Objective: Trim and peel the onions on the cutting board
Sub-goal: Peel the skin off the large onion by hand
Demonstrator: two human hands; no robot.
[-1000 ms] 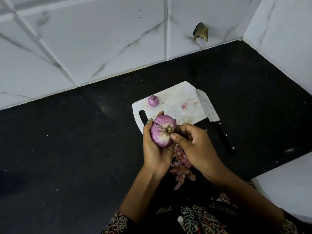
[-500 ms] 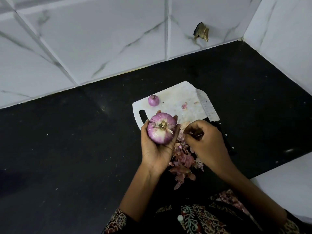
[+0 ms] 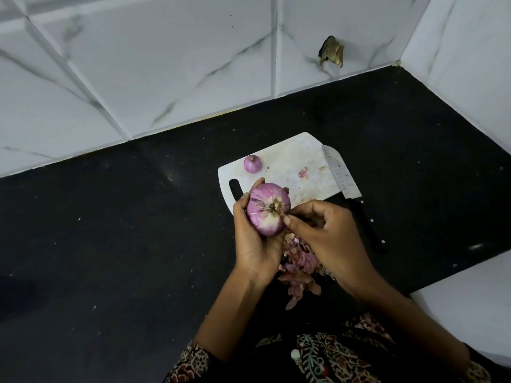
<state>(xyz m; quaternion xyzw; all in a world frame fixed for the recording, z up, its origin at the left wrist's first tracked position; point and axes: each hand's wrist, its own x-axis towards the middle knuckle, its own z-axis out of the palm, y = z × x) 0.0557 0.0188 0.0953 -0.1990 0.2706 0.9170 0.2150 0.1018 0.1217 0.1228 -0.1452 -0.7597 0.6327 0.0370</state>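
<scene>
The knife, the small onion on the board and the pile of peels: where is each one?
knife (image 3: 340, 172), head view, on the middle of the blade.
small onion (image 3: 252, 163), head view, on its rounded side.
pile of peels (image 3: 300, 265), head view, on the pink scraps between the wrists.

No text, label, brand or number can be read anywhere; marks on the knife blade (image 3: 340, 172) are too small.
</scene>
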